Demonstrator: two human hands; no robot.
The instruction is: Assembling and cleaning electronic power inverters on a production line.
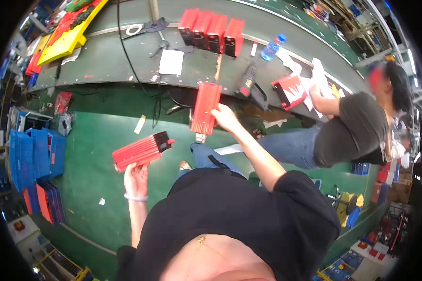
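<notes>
My left hand (136,180) is closed on the near end of a red ribbed metal case (138,152), which hangs over the green floor. This case has a black end panel with a red part sticking out at its right end. My right hand (226,118) grips the right side of a second red ribbed case (206,107), held upright in the picture at the bench's front edge. The fingers of both hands are partly hidden by the cases.
On the dark workbench (108,65) several red cases (215,33) stand in a row. Nearby are a white sheet (171,62), a water bottle (273,47) and a power screwdriver (247,79). A co-worker (351,131) handles another red case (290,91) at right. Blue bins (37,154) stand left; cables dangle.
</notes>
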